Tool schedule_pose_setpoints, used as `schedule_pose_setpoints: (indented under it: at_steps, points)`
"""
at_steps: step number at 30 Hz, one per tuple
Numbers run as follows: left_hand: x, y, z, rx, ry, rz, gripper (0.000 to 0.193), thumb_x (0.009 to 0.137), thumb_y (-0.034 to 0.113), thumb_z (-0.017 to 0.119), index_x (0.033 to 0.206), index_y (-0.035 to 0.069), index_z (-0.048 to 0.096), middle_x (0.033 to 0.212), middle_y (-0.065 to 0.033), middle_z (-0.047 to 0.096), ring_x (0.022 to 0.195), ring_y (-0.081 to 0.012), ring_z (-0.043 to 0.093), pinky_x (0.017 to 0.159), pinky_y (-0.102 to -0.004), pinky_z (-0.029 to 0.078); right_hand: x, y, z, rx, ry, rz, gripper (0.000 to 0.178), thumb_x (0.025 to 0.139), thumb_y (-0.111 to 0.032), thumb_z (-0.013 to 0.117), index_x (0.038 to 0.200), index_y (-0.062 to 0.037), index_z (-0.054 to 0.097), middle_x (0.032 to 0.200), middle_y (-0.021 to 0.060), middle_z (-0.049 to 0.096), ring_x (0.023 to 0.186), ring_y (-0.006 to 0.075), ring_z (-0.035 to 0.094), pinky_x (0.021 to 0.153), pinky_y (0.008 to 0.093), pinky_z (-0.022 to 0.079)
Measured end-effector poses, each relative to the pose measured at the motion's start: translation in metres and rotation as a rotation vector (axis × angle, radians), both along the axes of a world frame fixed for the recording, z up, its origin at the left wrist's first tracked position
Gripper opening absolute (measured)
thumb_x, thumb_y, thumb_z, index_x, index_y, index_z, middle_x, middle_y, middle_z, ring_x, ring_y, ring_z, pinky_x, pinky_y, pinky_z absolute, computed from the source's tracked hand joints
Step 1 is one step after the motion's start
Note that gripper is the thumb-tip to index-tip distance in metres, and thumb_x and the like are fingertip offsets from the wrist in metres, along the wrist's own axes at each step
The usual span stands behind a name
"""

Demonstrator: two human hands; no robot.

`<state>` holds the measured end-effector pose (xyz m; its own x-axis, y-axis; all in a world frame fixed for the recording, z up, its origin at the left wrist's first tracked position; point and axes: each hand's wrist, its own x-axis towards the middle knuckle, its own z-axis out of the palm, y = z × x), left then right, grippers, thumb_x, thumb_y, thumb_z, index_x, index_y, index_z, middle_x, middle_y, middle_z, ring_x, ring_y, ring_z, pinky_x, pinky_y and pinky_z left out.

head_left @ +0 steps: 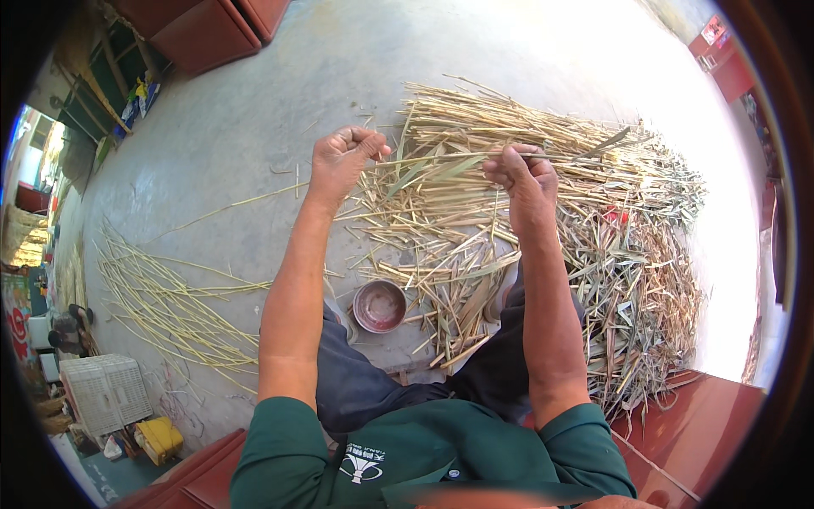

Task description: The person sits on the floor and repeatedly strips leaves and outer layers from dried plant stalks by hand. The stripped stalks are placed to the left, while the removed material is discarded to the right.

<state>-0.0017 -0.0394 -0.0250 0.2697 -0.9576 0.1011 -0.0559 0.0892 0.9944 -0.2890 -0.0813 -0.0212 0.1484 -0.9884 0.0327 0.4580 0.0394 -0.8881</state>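
Note:
A long, thin reed stalk (428, 159) with green leaf strips stretches between my hands. My right hand (527, 176) pinches it near its leafy end, above the reed pile. A thin dark end pokes out past those fingers; its kind is unclear. My left hand (346, 158) is closed in a pinch, and the stalk runs close under it and past the wrist toward the far left. What its fingertips hold is too small to make out. Below the right hand lies a big pile of dry, cut reed stalks (483, 119).
A small metal bowl (379, 306) stands between my feet. Peeled yellowish stalks (174, 310) lie spread on the left floor. Dry leaf waste (632, 293) heaps at my right. A white plastic crate (103, 392) and a yellow container (158, 439) sit at lower left.

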Motion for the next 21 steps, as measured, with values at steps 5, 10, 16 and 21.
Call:
schedule_pose_setpoints:
  at_steps: [5,10,16,21]
  points:
    - [-0.002,-0.002,0.011,-0.009,-0.198,0.157,0.018,0.091,0.020,0.075,0.094,0.003,0.069,0.076,-0.0039,0.072,0.071,-0.0123,0.065,0.069,-0.0275,0.050,0.003,0.002,0.000,0.016,0.021,0.011,0.016,0.098,-0.014,0.065,0.105,-0.0006,0.061,0.094,0.0141,0.071,0.084,0.0203,0.072,0.073,0.0304,0.062]
    - [-0.041,0.001,0.008,-0.316,-0.888,-0.122,0.020,0.081,0.026,0.079,0.084,0.008,0.071,0.070,-0.0073,0.066,0.070,-0.0245,0.063,0.076,-0.0367,0.046,0.018,0.013,-0.001,0.025,0.097,0.113,0.020,0.097,-0.018,0.068,0.106,-0.0015,0.065,0.097,0.0131,0.072,0.085,0.0210,0.072,0.076,0.0328,0.060]
    - [-0.029,0.006,0.016,0.054,-0.690,-0.300,0.019,0.079,0.019,0.081,0.083,0.003,0.071,0.076,-0.0087,0.069,0.070,-0.0198,0.066,0.066,-0.0338,0.051,0.000,0.000,0.010,0.022,0.178,0.070,0.021,0.096,-0.018,0.069,0.107,-0.0006,0.065,0.098,0.0128,0.072,0.085,0.0194,0.072,0.077,0.0308,0.059]
    - [-0.061,0.011,0.008,-0.053,-0.657,-0.264,0.022,0.080,0.025,0.078,0.086,0.004,0.073,0.078,-0.0114,0.071,0.068,-0.0268,0.068,0.063,-0.0363,0.052,0.009,0.005,0.003,0.035,0.153,0.209,0.020,0.097,-0.016,0.068,0.109,-0.0003,0.065,0.101,0.0131,0.073,0.088,0.0189,0.072,0.080,0.0310,0.058]
